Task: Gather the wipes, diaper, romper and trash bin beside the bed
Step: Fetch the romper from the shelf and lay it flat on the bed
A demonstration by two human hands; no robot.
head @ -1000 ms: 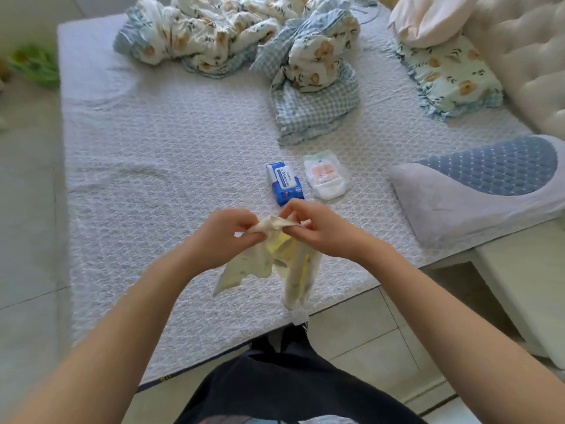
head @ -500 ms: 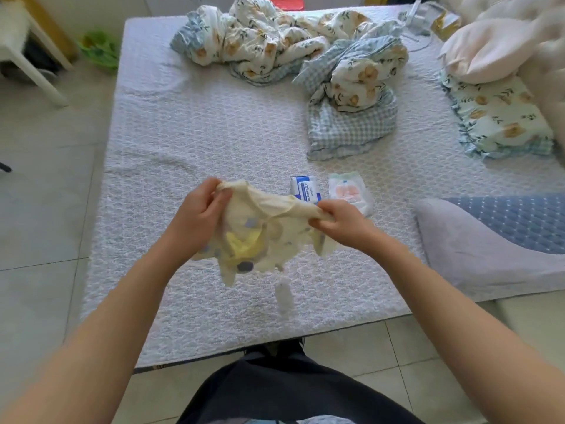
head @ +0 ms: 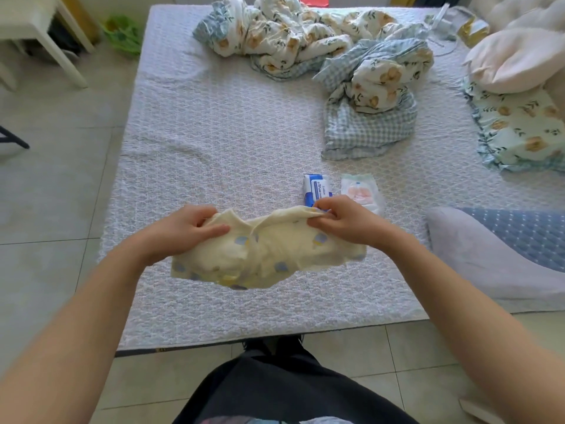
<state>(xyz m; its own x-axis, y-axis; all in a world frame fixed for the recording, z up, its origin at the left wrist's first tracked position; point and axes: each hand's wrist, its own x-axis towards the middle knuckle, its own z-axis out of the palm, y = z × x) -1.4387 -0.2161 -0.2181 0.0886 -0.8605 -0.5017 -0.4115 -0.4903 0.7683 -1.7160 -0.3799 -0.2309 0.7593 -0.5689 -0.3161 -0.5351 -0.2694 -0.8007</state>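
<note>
Both hands hold a cream romper [head: 269, 255] with small blue and yellow prints, spread wide just above the bed [head: 214, 133]. My left hand [head: 186, 228] grips its left shoulder and my right hand [head: 342, 221] pinches its right shoulder. Just beyond my right hand a blue-and-white wipes pack [head: 316, 188] lies on the mattress, partly hidden by my fingers. A folded white diaper [head: 360, 191] lies right of the pack. No trash bin is in view.
A crumpled floral and checked quilt [head: 336, 65] lies at the far side of the bed. Pillows [head: 516, 123] are at the right, with a grey-and-blue wedge cushion [head: 495, 255] nearer. A white table leg [head: 64, 53] and something green [head: 122, 35] stand on the tiled floor, left.
My hands have moved apart and forward, stretching the bunched, hanging romper out wide. The view has shifted so more of the floor at the left shows.
</note>
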